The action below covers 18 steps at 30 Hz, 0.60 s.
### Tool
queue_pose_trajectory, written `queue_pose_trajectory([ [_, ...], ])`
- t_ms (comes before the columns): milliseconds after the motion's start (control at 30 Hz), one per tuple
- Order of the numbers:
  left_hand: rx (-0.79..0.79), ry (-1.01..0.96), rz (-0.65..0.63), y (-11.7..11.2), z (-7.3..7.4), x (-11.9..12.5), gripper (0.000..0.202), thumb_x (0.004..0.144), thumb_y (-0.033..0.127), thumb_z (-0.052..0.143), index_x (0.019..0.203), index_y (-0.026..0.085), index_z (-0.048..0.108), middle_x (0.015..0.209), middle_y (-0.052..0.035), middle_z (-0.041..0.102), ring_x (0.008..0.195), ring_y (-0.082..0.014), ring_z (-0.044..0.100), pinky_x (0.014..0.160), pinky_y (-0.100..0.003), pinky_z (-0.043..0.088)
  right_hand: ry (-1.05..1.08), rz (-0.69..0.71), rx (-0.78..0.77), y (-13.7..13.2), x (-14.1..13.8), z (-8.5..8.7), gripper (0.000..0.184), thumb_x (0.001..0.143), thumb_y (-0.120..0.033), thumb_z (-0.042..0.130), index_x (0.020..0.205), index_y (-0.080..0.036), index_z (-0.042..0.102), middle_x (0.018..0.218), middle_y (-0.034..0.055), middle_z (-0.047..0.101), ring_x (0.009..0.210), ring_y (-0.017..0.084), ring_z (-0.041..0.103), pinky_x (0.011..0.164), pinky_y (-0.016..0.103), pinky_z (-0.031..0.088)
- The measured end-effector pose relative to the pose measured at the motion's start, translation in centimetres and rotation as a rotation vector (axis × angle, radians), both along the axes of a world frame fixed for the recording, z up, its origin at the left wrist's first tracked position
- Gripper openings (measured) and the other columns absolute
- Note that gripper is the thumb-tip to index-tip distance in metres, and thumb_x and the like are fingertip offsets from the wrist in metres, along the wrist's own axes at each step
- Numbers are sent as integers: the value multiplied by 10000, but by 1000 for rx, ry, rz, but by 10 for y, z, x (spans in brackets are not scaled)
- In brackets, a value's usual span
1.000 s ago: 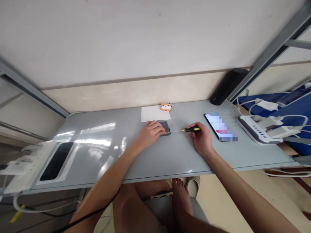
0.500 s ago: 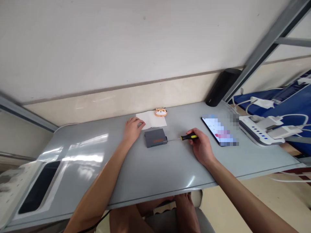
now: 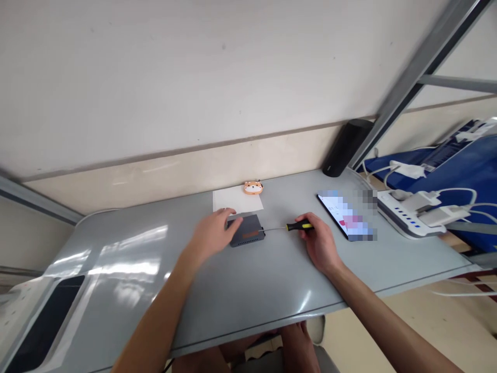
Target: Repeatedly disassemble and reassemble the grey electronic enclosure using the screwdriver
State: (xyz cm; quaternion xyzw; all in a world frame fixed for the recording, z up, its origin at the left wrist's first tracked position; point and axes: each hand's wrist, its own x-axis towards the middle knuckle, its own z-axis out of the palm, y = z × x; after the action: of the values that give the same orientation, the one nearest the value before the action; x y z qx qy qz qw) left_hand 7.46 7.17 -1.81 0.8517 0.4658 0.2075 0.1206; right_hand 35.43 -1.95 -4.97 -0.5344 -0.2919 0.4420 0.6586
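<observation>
The left hand [image 3: 212, 232], thumb and fingers apart, is at the left edge of the box [image 3: 248, 224], nearer it than the other hand; whether it touches is hard to tell. The box lies on the counter [image 3: 240, 295] between the hands. Next, the screwdriver [image 3: 298, 225] points leftward at the box's right end, clamped in the right hand [image 3: 321, 244].

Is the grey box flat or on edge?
Flat: the grey box lies on the desk, broad face up, a row of holes along its near side.
</observation>
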Motion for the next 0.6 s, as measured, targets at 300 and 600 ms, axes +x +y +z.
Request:
queue_pose_trajectory([
  [300, -252, -112, -217, -6, -1, -2, 365, 1057, 362, 628, 1410, 313, 703, 1209, -56, 716, 896, -207, 749, 780, -324, 622, -28, -41, 9, 0, 1, -4, 322, 878, -566, 666, 792, -260, 717, 759, 22, 569, 641, 176, 459, 587, 331, 402],
  [600, -346, -339, -225, 6, -15, -2, 351, 1062, 203, 468, 1133, 267, 805, 1096, -54, 852, 954, -237, 807, 805, -371, 662, -170, 12, -27, -5, 2, -9, 426, 864, -673, 720, 792, -256, 763, 752, 15, 646, 648, 164, 514, 603, 313, 405],
])
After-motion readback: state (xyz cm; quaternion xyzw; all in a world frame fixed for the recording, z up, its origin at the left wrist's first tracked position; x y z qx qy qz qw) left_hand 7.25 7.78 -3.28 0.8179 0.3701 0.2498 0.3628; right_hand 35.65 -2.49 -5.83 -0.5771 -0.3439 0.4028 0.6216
